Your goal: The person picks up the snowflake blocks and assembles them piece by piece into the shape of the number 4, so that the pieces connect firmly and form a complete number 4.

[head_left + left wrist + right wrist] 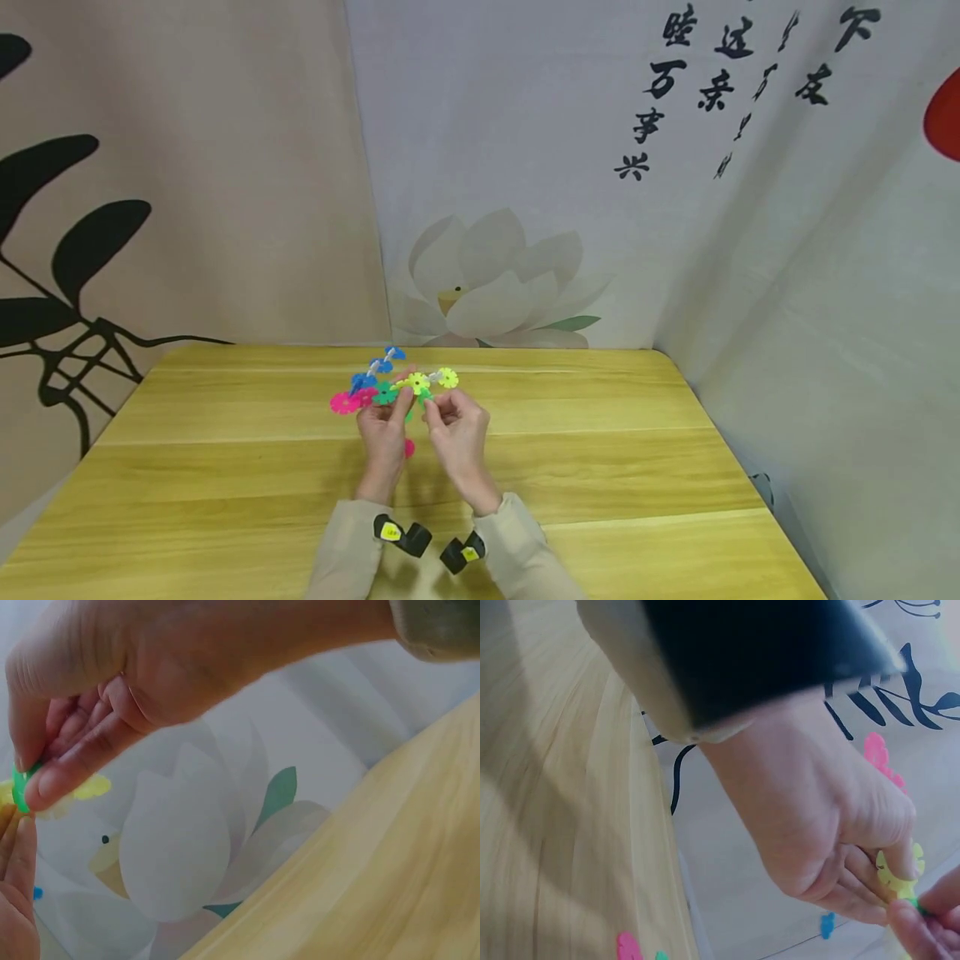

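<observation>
In front of the person, several flat notched snowflake discs are joined into a branching piece. It has blue discs [380, 365] at the top left, pink discs [345, 403] at the left and a green disc [386, 393] in the middle. The left hand [383, 442] holds this piece, its thumb on a yellow disc [886, 875]. From the right, thumb and index finger of the right hand [461, 429] pinch another green disc [21, 789] close against the yellow one. A further yellow disc [448, 378] sticks out past the fingertips.
A wooden table [600, 467] lies below both hands. Behind it hangs a curtain [525, 167] printed with a lotus and black characters. Black cameras [402, 535] are strapped to both sleeved wrists. One pink disc [409, 448] shows low beside the left hand.
</observation>
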The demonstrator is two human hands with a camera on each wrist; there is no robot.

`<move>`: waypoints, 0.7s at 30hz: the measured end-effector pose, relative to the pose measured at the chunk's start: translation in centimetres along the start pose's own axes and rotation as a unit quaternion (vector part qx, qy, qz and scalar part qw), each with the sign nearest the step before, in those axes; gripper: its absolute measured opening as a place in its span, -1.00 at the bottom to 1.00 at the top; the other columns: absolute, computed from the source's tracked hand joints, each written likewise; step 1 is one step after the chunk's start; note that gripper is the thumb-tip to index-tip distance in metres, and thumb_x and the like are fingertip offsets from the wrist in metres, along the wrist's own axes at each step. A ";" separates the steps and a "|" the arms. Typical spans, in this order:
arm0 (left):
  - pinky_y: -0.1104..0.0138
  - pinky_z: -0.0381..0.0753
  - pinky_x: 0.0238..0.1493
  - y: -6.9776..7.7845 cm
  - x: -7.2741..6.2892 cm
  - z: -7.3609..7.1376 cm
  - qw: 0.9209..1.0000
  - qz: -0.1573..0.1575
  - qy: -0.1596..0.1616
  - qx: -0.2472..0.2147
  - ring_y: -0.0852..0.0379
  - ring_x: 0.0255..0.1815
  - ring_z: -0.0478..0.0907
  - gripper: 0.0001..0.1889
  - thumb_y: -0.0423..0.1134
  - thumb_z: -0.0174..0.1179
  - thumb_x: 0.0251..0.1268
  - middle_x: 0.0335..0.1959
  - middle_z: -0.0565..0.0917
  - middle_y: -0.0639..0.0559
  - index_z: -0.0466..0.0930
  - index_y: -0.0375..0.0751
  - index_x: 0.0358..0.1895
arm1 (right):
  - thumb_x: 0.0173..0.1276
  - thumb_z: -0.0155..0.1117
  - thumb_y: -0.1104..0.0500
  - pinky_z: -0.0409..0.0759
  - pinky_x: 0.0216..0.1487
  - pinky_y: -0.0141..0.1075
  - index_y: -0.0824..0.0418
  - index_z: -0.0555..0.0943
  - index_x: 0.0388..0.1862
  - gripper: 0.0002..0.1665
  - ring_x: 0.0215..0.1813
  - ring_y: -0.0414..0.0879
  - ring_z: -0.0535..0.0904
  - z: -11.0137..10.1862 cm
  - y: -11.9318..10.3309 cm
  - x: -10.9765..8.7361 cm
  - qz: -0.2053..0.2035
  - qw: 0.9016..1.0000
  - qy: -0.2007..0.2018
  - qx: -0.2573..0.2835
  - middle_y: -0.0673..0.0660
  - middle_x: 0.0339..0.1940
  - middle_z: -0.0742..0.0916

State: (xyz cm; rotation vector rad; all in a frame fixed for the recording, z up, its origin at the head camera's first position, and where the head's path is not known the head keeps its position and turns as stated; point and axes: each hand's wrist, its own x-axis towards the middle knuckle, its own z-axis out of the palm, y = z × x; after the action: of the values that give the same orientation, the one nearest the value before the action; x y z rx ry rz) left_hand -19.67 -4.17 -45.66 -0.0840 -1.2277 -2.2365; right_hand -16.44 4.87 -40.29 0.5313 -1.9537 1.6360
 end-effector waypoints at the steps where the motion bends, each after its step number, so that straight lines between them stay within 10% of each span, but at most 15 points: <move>1: 0.34 0.59 -0.02 0.0 0.0 0.1 1.000 0.003 0.001 -0.001 0.18 -0.12 0.65 -0.72 -0.51 0.16 0.23 -0.15 0.69 -0.12 0.45 -0.72 -0.08 | 0.11 0.22 0.59 0.62 -0.64 -0.31 0.53 0.51 -0.56 -0.89 -0.63 0.13 0.60 0.0 0.0 0.0 0.001 1.000 0.001 0.000 0.37 -0.65 0.62; 21: 0.41 0.60 -0.06 0.2 0.1 0.9 0.997 0.075 -0.010 -0.007 0.08 -0.09 0.63 -0.75 -0.57 0.18 0.16 -0.20 0.69 -0.25 0.47 -0.73 -0.13 | 0.14 0.22 0.57 0.62 -0.61 -0.38 0.52 0.51 -0.54 -0.89 -0.61 0.23 0.61 -0.2 0.0 -0.3 0.016 0.998 0.028 0.045 0.35 -0.66 0.62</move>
State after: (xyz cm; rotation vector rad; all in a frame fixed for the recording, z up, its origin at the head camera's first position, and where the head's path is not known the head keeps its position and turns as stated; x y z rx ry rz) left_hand -19.83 -3.62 -44.97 -0.1978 -1.1757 -2.1196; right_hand -16.25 5.07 -40.46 0.4865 -1.8640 1.7470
